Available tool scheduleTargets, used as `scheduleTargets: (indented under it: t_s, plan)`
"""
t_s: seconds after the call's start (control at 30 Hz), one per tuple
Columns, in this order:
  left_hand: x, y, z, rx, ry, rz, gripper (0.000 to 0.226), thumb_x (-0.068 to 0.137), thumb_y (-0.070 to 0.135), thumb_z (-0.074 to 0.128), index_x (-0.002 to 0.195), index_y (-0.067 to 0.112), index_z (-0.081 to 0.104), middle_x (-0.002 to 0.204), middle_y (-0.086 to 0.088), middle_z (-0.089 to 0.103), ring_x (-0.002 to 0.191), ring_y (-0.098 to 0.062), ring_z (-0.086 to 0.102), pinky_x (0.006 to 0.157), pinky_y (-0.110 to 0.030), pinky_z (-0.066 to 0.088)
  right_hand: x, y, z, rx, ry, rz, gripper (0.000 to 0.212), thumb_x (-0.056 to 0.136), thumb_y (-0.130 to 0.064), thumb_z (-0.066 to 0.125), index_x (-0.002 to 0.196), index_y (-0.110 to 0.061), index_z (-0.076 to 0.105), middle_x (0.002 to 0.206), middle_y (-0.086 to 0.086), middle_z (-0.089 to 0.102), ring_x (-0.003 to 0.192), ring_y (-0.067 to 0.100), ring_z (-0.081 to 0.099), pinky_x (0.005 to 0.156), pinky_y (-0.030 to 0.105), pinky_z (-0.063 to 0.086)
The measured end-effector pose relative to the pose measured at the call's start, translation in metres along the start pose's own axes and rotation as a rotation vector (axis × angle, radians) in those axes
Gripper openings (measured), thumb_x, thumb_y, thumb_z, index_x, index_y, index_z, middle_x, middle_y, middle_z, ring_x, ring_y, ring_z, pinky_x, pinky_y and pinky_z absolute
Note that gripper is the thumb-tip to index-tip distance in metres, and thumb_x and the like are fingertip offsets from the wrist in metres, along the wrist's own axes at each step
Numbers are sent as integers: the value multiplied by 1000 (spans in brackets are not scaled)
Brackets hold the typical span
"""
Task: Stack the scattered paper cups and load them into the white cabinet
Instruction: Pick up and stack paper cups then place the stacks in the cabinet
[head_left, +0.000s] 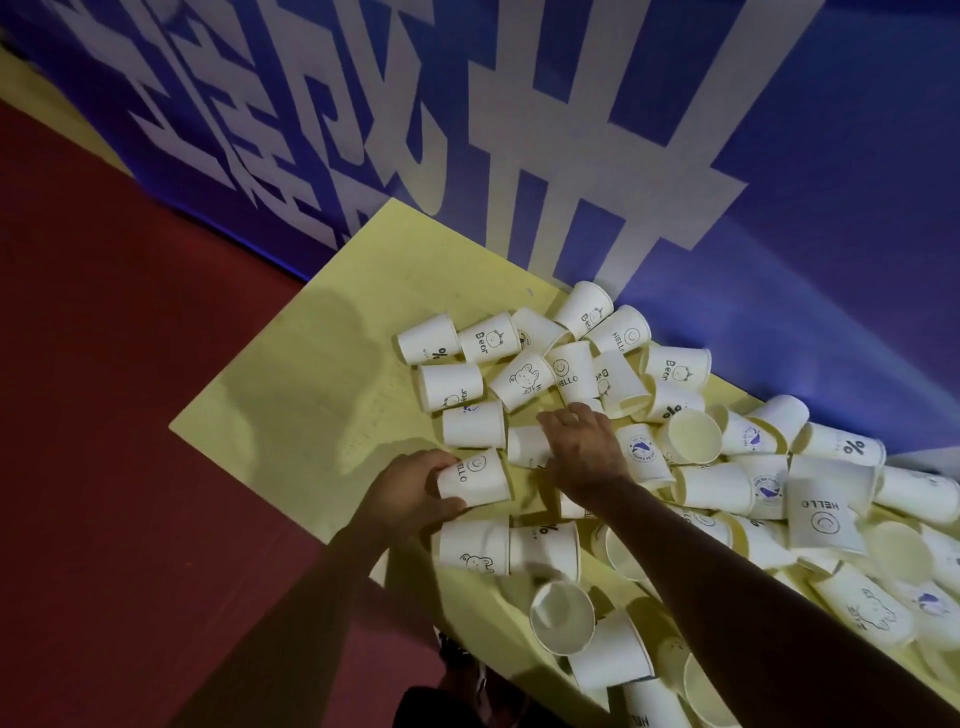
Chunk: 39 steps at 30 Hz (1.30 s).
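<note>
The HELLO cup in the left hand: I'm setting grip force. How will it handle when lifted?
Probably very light: the HELLO cup is thin paper. It may crush if the left hand squeezes hard. Lying on its side, it could roll if released.

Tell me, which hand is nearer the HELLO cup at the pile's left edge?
Left. The left hand grips that HELLO cup; the right hand lies on other cups just right of it, not touching it.

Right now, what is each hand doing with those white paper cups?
Left hand: holds a white paper cup printed HELLO.
Right hand: palm down on other white cups; grip cannot be told.
</note>
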<state>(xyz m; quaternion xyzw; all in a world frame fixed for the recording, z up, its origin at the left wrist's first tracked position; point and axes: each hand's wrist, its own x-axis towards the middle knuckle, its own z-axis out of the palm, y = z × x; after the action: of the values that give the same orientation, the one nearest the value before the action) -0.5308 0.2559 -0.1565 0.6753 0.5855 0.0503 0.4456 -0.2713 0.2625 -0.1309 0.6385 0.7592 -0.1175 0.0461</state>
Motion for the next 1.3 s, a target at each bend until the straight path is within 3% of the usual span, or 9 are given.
scheduleTargets:
  t_s: [0.1,0.2,0.4,0.53,0.67,0.8,1.03,1.17,1.3]
  plan:
    - [-4,4,1,-107,5,-42,55,60,48,76,113,35,64,101,19,69,88,0,66,83,-35,56,-3,1,-4,-36,-103,-15,75,73,-32,80,138,-11,49,135,8,56,131,31,43,106,45,34]
    - [-5,13,4,-121,2,-24,59,60,50,75,116,35,63,105,20,67,94,1,64,87,-35,54,-7,2,0,-76,-150,-45,80,69,-40,85,135,-9,52,134,9,57,131,34,45,107,47,35]
    - [-12,4,8,-204,48,-78,51,67,42,78,114,32,63,105,19,69,95,3,64,90,-32,53,-5,5,11,-206,6,-117,43,64,-7,76,106,-6,64,98,14,67,101,36,61,88,47,49]
    - [-18,2,3,-253,76,-124,45,72,33,83,113,31,64,106,16,69,96,4,63,92,-25,50,-6,3,2,-207,41,-115,44,56,-11,78,97,-5,63,90,13,62,87,31,58,80,43,49]
    - [-14,22,-7,-307,107,-106,46,75,28,85,115,30,63,107,17,64,99,-2,61,84,-18,47,-10,-6,-29,-98,-35,38,62,68,-40,77,116,-6,56,113,13,54,104,31,51,90,42,43]
    - [-6,46,-10,-341,123,-50,44,77,29,84,116,28,62,104,18,61,92,1,58,74,-11,44,-24,-2,-43,44,53,211,67,75,-45,71,126,-9,47,119,13,52,107,31,51,91,43,44]
    - [-1,78,2,-355,108,-29,42,82,29,80,118,20,59,98,17,59,85,0,59,70,-11,43,-70,20,-52,342,117,473,72,75,-53,74,129,-13,47,119,11,53,106,33,57,88,45,50]
    - [-6,107,11,-350,72,-17,36,86,31,75,116,21,57,97,12,60,88,-8,60,80,-23,46,-101,35,-61,617,196,641,78,75,-51,78,133,-11,46,128,11,50,113,32,55,92,42,47]
    - [-12,136,29,-358,17,26,45,85,36,75,122,20,56,113,5,65,99,-12,64,87,-30,51,-139,58,-61,699,224,694,77,74,-54,77,132,-14,47,129,12,51,113,30,55,91,38,47]
